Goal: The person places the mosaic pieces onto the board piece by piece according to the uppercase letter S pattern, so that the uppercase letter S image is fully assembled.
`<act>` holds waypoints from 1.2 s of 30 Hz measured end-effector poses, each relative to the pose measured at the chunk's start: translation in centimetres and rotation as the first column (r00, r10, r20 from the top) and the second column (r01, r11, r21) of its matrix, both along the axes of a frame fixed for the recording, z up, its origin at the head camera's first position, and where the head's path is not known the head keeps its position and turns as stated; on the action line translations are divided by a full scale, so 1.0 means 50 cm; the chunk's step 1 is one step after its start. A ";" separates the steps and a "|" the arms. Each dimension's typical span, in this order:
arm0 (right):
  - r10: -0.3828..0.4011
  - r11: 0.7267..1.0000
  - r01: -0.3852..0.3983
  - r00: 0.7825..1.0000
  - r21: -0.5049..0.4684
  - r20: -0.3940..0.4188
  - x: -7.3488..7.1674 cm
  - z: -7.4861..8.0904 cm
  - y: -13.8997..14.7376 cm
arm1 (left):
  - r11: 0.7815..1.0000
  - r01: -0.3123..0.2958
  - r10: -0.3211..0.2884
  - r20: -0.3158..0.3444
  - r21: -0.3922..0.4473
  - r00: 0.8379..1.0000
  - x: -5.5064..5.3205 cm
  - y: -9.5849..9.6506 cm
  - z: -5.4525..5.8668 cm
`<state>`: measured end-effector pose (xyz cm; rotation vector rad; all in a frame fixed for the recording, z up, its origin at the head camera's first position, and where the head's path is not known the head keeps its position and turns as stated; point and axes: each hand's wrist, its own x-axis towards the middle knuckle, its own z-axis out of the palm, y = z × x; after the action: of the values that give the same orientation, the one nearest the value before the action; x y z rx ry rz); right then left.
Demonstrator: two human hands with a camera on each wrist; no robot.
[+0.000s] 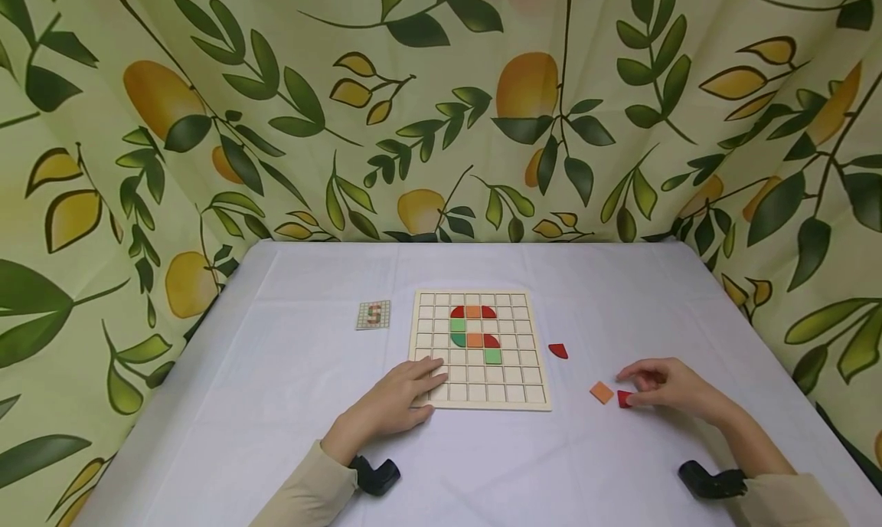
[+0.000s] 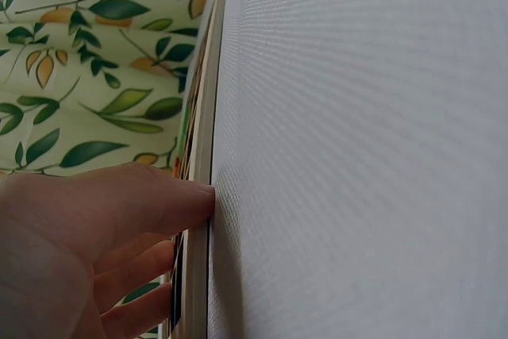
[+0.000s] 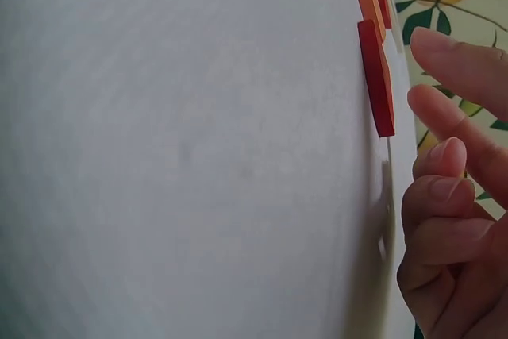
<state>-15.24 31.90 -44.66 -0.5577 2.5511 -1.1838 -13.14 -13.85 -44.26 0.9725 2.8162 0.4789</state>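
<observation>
My left hand (image 1: 393, 397) rests on the lower left of a wooden grid board (image 1: 510, 393), fingers spread over its squares. In the left wrist view the thumb (image 2: 186, 204) lies against the board's edge. On the grid, red, orange, light green and dark green flat pieces form a curved figure. My right hand (image 1: 678, 389) hovers low at the right, thumb and index finger apart. Right at its thumb tip lies a red piece (image 1: 623, 399), partly covered in the head view. In the right wrist view, the fingers stand apart from this red piece (image 3: 376, 77).
An orange square piece (image 1: 602, 392) lies just left of that red piece. Another red piece, with a rounded side (image 1: 558, 351), sits beside the board's right edge. Left of the board is a small card (image 1: 373, 315) with a printed grid and coloured figure. Patterned curtains surround the white-covered table (image 1: 276, 335).
</observation>
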 end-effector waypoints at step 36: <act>0.107 0.994 -0.108 0.993 -0.010 -0.050 -0.004 -0.011 0.004 | 1.000 -0.006 0.006 0.008 -0.001 1.000 -0.001 0.001 -0.002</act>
<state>-15.43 32.13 -45.21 -0.7259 2.5205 -1.1631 -13.17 -13.81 -44.34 0.9605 2.8131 0.4807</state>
